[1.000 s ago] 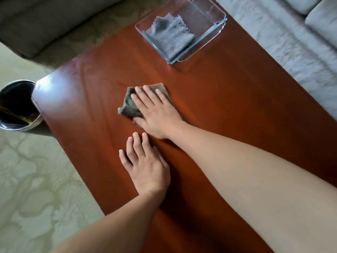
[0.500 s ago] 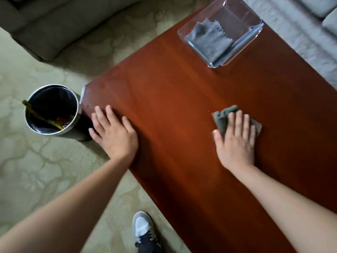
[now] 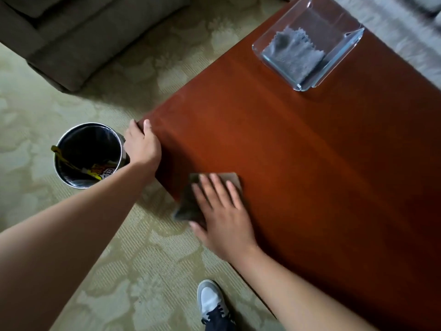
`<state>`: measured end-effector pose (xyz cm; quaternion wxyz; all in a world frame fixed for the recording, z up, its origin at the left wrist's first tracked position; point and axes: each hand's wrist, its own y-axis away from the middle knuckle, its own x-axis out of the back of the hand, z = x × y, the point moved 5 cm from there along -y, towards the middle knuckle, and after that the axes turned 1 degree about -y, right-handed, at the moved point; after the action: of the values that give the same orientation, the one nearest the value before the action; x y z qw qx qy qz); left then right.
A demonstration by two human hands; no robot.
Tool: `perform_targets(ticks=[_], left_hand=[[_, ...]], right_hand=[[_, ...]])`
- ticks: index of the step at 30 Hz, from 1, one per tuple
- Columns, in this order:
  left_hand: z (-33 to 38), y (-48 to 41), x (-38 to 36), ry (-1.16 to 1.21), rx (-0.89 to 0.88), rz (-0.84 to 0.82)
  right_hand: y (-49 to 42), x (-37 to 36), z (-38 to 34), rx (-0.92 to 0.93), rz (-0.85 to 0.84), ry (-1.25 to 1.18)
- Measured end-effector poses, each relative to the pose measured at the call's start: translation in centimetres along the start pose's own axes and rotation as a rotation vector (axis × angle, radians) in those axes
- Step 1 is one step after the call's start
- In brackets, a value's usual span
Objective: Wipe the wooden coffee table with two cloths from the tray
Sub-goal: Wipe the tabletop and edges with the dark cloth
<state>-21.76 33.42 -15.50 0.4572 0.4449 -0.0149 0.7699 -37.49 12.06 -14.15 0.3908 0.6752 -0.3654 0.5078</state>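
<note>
Wiping looks partway done. At left, beside a metal bin (image 3: 88, 155), the left hand (image 3: 143, 146) grips the desk's (image 3: 310, 163) corner, thumb on top. Next, the right hand (image 3: 224, 218) presses flat on a dark cloth (image 3: 188, 206) that overhangs the desk's near edge. Far right, a second grey cloth (image 3: 293, 56) lies unused in the glass tray (image 3: 338, 60), so the second wipe seems left.

Two cloths (image 3: 188, 206) (image 3: 292, 56), two hands (image 3: 143, 145) (image 3: 224, 218), one tray (image 3: 334, 62), one table (image 3: 310, 163), one bin (image 3: 78, 139).

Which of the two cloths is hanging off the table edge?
The darker cloth pressed under the right hand overhangs the table; the paler cloth lies inside the glass tray.
</note>
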Motion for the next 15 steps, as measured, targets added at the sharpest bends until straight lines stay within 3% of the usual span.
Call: perform_targets(ticks=[3,7,11,15], left_hand=[[0.5,0.1,0.0,-0.037,0.03,-0.021],[0.3,-0.7,0.4,0.122,0.118,-0.065],[-0.2,-1.5,0.9,0.438,0.3,-0.141],[-0.5,-3.0,2.2,0.571,0.383,-0.159]], right_hand=[[6.8,-0.4,2.9,-0.17,-0.031,0.034],[8.9,-1.0,2.1,-0.29,-0.085,0.075],[1.9,-1.2,-1.3,-0.185,-0.064,0.044],[-8.9,-0.3,-4.2,-0.092,0.018,-0.019]])
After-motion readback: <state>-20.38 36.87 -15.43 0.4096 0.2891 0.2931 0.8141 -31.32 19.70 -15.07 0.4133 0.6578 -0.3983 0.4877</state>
